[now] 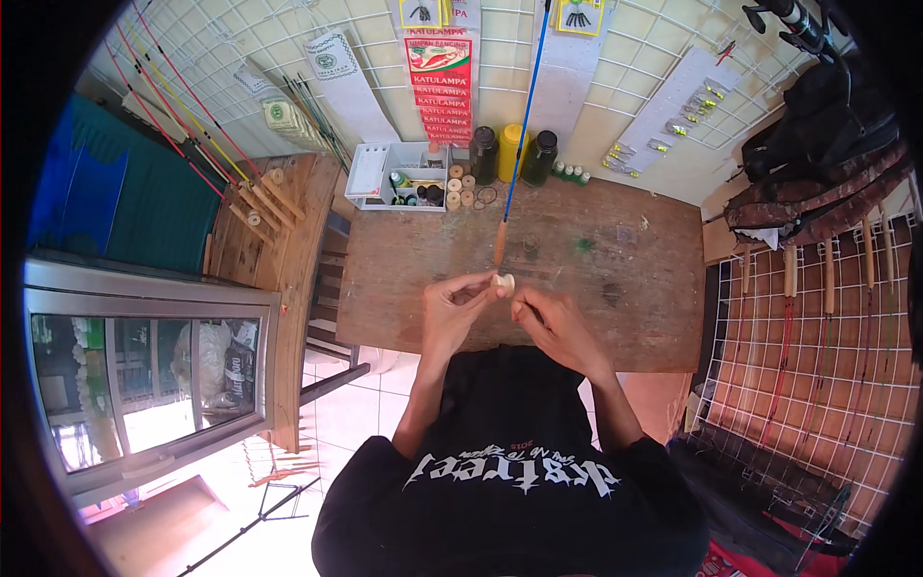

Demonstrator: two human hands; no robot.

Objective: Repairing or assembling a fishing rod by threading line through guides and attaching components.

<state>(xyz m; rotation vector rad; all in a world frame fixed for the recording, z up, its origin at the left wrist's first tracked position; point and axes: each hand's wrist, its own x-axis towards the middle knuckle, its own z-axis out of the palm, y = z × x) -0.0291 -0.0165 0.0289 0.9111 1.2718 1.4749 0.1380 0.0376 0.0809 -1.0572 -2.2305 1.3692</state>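
My left hand (pixel 460 304) pinches a small pale spool (pixel 505 284) between its fingertips, above the near middle of the wooden table (pixel 606 298). My right hand (pixel 540 323) is just to the right of the spool, its fingers curled together; whatever they hold, if anything, is too small to make out. A blue fishing rod (pixel 520 154) with a tan handle (pixel 500 243) runs from above down to just beyond my hands; the handle's lower end is close behind the spool.
A white organizer box (pixel 380 173), wooden spools (pixel 460 188), dark bottles (pixel 541 157) and a yellow bottle (pixel 511 152) line the back. Gridded walls carry packaged lures and hanging bags (pixel 808 183). Rods with wooden handles stand on a left shelf (pixel 308 192); a glass-topped frame (pixel 154 365) is lower left.
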